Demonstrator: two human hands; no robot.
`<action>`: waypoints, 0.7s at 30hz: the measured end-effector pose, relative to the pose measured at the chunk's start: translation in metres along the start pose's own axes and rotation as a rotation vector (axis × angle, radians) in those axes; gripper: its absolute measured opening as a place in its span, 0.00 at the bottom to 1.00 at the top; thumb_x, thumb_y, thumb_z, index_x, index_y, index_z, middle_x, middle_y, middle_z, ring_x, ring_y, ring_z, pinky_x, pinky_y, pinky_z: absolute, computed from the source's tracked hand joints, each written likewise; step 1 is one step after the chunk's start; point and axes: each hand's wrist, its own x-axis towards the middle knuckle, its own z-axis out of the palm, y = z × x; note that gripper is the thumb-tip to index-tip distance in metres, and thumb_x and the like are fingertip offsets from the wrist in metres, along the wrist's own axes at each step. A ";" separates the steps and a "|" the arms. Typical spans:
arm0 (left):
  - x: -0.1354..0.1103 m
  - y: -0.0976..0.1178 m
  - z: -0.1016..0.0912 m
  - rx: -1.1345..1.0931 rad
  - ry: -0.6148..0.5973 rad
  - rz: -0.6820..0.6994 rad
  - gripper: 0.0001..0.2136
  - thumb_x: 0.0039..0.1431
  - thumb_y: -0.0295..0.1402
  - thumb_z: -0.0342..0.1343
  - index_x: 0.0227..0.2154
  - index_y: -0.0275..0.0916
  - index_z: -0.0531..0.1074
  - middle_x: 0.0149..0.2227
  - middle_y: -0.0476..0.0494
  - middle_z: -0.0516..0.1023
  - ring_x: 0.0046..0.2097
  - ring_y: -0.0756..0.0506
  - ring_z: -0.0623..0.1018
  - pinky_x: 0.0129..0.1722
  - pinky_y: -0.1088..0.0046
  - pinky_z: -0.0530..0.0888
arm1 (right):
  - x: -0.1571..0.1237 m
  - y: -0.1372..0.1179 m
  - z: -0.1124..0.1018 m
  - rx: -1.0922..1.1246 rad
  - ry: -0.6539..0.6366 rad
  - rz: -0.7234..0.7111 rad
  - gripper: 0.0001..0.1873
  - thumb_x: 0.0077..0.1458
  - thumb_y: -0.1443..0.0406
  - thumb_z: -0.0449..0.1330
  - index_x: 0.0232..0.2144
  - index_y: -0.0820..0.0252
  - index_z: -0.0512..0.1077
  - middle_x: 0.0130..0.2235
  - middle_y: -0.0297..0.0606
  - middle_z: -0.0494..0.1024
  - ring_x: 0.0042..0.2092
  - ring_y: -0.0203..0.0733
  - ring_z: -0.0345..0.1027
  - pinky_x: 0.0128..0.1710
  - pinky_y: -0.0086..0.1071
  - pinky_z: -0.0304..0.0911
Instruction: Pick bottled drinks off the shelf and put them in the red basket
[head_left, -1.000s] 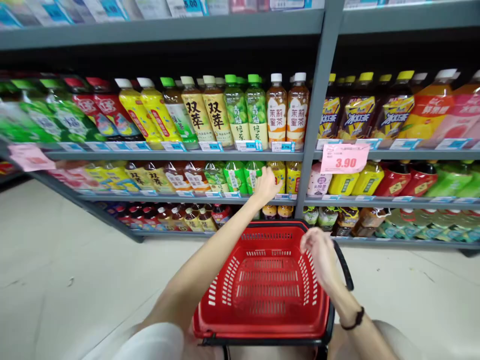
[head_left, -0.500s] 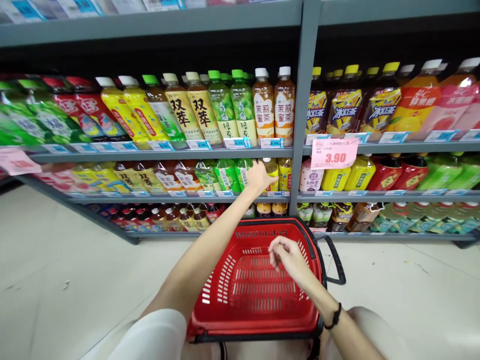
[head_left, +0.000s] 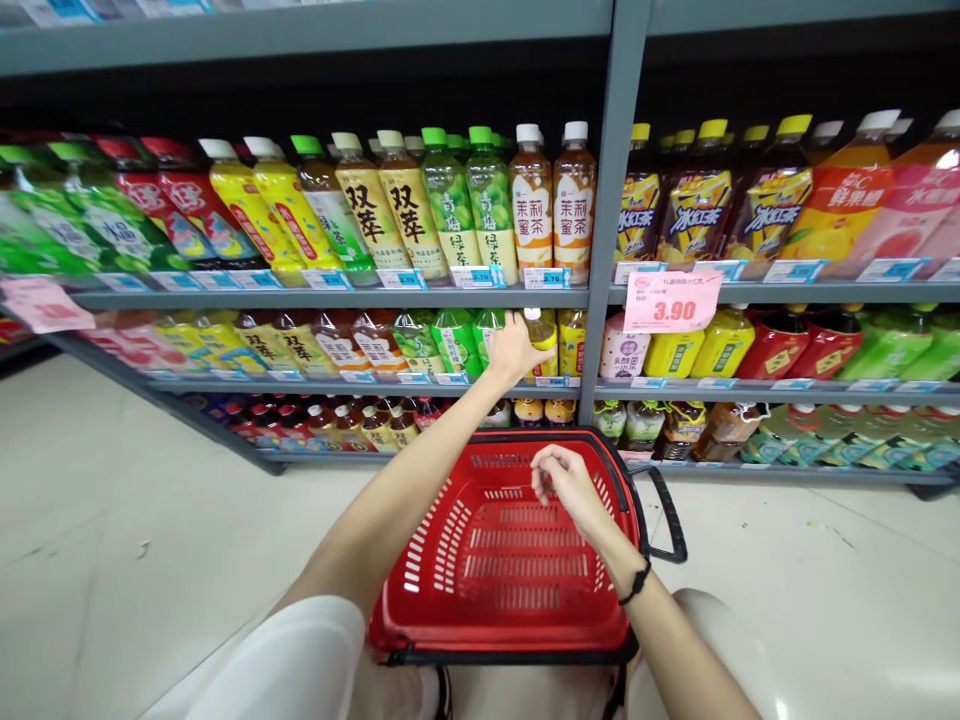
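On the middle shelf, my left hand [head_left: 514, 348] is closed around a yellow-labelled drink bottle [head_left: 543, 340] with a white cap. Its thumb lies across the bottle's front, and the fingertips are partly hidden beside it. Green-labelled bottles [head_left: 454, 342] stand just left of that hand, and another yellow bottle [head_left: 572, 345] stands to its right. My right hand [head_left: 564, 482], fingers loosely curled and holding nothing, hovers over the red shopping basket [head_left: 499, 640]. The basket stands between my legs, and nothing shows inside it.
Rows of bottled drinks fill the upper shelf [head_left: 420, 297], the middle shelf and the bottom one. A grey upright [head_left: 611, 190] divides the shelves. A pink price card [head_left: 670, 301] hangs off the shelf edge. The basket's black handle [head_left: 667, 510] sticks out to the right.
The view has shifted slightly. My left hand stays at the yellow-labelled bottle, and my right hand remains over the basket, a little higher in view.
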 end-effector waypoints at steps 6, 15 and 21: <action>-0.002 -0.002 0.006 -0.015 0.009 -0.001 0.36 0.59 0.53 0.63 0.61 0.30 0.69 0.65 0.22 0.71 0.51 0.28 0.83 0.48 0.58 0.79 | 0.002 -0.005 -0.005 0.014 0.004 -0.013 0.10 0.45 0.58 0.60 0.28 0.58 0.72 0.21 0.32 0.75 0.21 0.34 0.64 0.19 0.27 0.58; 0.018 -0.001 0.000 0.003 -0.060 0.015 0.43 0.55 0.54 0.68 0.64 0.26 0.67 0.60 0.20 0.75 0.56 0.23 0.80 0.55 0.54 0.78 | -0.010 -0.009 -0.012 0.008 -0.006 -0.030 0.10 0.46 0.58 0.59 0.28 0.58 0.72 0.21 0.30 0.74 0.22 0.34 0.64 0.20 0.27 0.59; 0.015 -0.006 0.004 -0.057 -0.029 0.040 0.40 0.56 0.50 0.68 0.67 0.35 0.67 0.61 0.25 0.74 0.58 0.25 0.80 0.56 0.55 0.78 | -0.021 -0.009 -0.017 -0.025 -0.044 -0.026 0.09 0.47 0.58 0.60 0.27 0.57 0.72 0.21 0.31 0.75 0.22 0.34 0.65 0.20 0.27 0.59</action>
